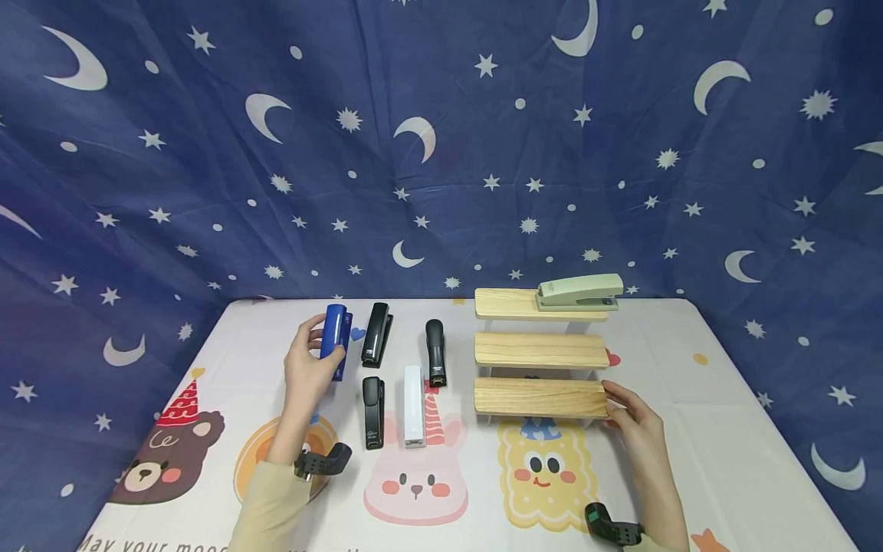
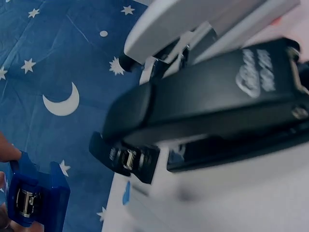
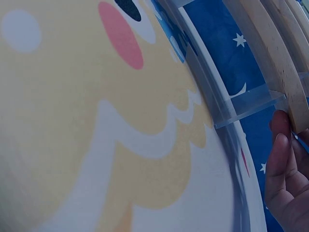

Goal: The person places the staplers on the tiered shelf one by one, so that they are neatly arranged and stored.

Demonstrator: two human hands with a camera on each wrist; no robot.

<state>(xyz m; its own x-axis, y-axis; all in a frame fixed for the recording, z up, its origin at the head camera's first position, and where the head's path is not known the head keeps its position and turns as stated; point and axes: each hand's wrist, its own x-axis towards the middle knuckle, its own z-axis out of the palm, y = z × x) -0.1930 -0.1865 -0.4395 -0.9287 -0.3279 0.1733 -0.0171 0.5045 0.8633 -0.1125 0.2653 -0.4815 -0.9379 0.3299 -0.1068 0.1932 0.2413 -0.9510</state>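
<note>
My left hand (image 1: 305, 373) grips a blue stapler (image 1: 334, 331) at the left of the table, thumb on its near right side. In the left wrist view the blue stapler's end (image 2: 57, 195) shows at the lower left, beside fingertips. My right hand (image 1: 643, 431) holds the right end of a three-step wooden shelf (image 1: 538, 396) at its lowest board. In the right wrist view its fingers (image 3: 279, 154) meet that board's end (image 3: 298, 108). A pale green stapler (image 1: 581, 292) lies on the top board, towards the right.
Between the blue stapler and the shelf stand a black stapler (image 1: 375, 335), a second black stapler (image 1: 436, 354), a third, nearer black stapler (image 1: 373, 412) and a white stapler (image 1: 414, 408). A printed cloth (image 1: 483, 491) covers the table. Behind hangs a blue star-patterned curtain (image 1: 455, 199).
</note>
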